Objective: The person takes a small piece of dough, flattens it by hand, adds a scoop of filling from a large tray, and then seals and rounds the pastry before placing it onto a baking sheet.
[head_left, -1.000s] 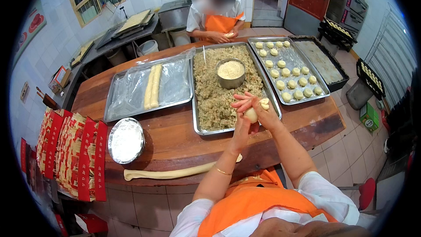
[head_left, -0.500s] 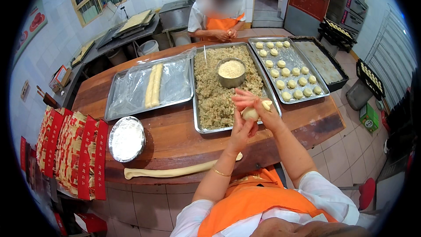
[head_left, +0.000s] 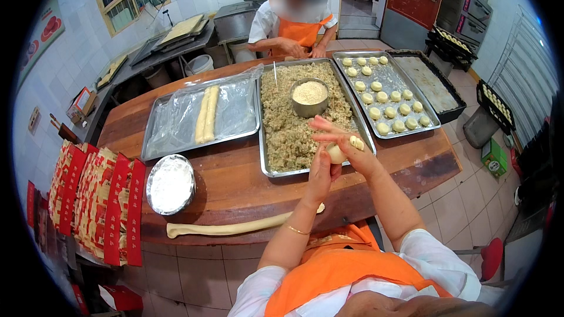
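Over the near edge of the tray of crumbly filling [head_left: 288, 135], my two hands are cupped together around a pale dough ball [head_left: 336, 153]. My left hand [head_left: 319, 174] grips it from below and the left, thumb raised beside it. Against its right side curls my right hand [head_left: 363, 159], some fingers stretched to the left, with a small bit of dough [head_left: 356, 142] held at its fingers. Part of the ball is hidden by the fingers. A long dough rope [head_left: 229, 228] lies along the table's near edge, its right end by my left forearm.
A metal bowl of pale crumbs [head_left: 309, 92] sits in the filling. Left are two dough strips [head_left: 206, 114] on a plastic-lined tray, a bowl of flour [head_left: 170, 185] and red packaging [head_left: 100, 199]. Several dough rounds [head_left: 380, 96] fill the right tray. A co-worker [head_left: 296, 29] stands opposite.
My hands have turned slightly around the dough ball, and my fingers now cover more of it. Across the table, the co-worker's hands have shifted and parted a little.
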A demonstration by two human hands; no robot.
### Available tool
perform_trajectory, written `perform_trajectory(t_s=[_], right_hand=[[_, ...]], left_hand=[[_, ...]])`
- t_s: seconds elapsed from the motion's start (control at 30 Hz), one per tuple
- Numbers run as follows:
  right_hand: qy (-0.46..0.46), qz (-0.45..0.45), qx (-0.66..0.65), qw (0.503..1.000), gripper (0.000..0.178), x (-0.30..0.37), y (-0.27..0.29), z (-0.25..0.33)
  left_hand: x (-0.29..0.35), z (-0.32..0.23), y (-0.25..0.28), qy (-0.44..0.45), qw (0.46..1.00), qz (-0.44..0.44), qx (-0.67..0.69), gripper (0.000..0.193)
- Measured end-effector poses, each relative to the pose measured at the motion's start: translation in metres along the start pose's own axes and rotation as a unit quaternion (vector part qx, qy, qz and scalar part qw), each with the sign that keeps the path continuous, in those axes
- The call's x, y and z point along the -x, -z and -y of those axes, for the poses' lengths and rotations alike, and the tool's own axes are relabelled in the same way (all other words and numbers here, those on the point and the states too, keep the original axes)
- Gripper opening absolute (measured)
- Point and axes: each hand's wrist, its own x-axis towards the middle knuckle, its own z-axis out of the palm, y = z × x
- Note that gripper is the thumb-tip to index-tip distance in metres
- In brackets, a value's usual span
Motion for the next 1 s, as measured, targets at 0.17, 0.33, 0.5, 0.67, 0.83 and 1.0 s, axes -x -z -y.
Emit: perform_trajectory(t_s=[0.17,0.33,0.5,0.67,0.83,1.0], right_hand=[[-0.027,0.041,0.026,0.998,0.067,0.003,0.017,-0.017],[0.03,-0.006,0.016,0.999,0.07,0.003,0.0,-0.004],[-0.01,0.046,0.02,0.999,0.071,0.004,0.011,-0.009],[0.051,-0.075,0.285,0.954,0.046,0.005,0.004,0.009],[-0.054,-0.04,0.354,0.933,0.02,0.001,0.009,0.035],[-0.065,0.017,0.337,0.939,0.017,-0.003,0.022,0.046]], left_hand=[[0.001,0.006,-0.032,-0.105,0.985,-0.095,-0.1,0.054],[0.001,-0.006,-0.002,-0.025,0.999,0.046,-0.01,0.055],[0.001,-0.001,-0.017,-0.092,0.993,0.021,-0.074,0.052],[0.008,-0.006,-0.014,-0.02,0.998,-0.043,0.035,0.053],[0.006,-0.009,-0.018,-0.005,0.981,-0.103,0.162,0.041],[0.006,-0.008,-0.016,-0.025,0.966,-0.122,0.228,0.037]])
